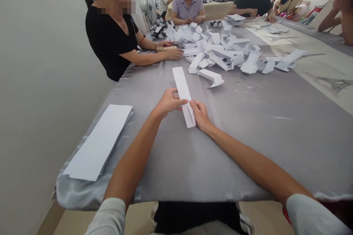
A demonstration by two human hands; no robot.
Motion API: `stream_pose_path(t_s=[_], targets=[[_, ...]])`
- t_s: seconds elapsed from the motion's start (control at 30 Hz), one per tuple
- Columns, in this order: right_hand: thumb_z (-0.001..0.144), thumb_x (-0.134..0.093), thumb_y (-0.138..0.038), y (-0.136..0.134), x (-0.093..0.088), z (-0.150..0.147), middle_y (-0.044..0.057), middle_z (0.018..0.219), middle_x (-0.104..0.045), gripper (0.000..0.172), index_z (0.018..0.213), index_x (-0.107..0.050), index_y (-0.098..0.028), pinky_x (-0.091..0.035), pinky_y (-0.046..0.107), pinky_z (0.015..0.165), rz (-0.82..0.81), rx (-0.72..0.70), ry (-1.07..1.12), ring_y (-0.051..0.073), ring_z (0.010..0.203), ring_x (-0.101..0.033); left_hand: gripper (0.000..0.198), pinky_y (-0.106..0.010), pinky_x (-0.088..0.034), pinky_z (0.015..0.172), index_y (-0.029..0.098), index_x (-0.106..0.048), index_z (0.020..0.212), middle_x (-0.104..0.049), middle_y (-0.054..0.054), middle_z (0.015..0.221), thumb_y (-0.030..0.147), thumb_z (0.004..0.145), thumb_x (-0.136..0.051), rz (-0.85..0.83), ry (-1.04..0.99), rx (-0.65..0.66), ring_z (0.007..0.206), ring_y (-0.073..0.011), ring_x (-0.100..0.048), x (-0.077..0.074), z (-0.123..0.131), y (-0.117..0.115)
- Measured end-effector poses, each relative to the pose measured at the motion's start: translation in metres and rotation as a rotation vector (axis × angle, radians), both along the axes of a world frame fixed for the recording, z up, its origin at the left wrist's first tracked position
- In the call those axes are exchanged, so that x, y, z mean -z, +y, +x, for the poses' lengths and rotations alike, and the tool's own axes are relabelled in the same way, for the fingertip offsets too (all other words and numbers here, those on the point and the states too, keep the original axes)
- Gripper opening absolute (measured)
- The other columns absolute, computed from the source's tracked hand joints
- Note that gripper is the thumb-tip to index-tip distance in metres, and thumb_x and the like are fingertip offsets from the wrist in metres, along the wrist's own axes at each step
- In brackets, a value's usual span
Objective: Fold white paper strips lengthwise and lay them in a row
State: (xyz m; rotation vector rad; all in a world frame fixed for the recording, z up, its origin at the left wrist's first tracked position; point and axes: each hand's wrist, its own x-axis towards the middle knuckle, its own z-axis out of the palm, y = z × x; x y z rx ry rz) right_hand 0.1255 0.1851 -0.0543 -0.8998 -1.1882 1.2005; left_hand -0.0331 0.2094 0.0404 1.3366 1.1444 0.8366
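Note:
A long white paper strip [180, 84] lies on the grey satin-covered table [248, 147], pointing away from me, with a folded-over flap at its near end. My left hand [167, 102] grips the strip's left edge, with fingers reaching onto its face. My right hand [200, 115] presses against its right side near the flap. Just beyond the strip's far end lies a folded white paper piece [211, 77], out of reach of neither hand's fingers but not touching them.
A stack of cut white paper strips [97, 141] lies at the table's left edge. A large heap of folded paper pieces [215, 47] fills the table's middle. Several seated co-workers surround it, and a person in black [110, 40] has both hands near the heap.

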Motion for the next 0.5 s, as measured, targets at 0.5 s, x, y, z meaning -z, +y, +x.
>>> stream_pose_path(t_s=[0.5], targets=[[0.095, -0.062, -0.069, -0.0003, 0.002, -0.001, -0.003, 0.065, -0.044, 0.053, 0.073, -0.051, -0.021, -0.03, 0.027, 0.052, -0.009, -0.015, -0.057, 0.012, 0.058, -0.038, 0.059, -0.039, -0.065, 0.073, 0.012, -0.064, 0.115, -0.079, -0.013, 0.095, 0.027, 0.067, -0.096, -0.066, 0.046, 0.028, 0.09, -0.0293, -0.078, -0.0032, -0.0001, -0.0014]])
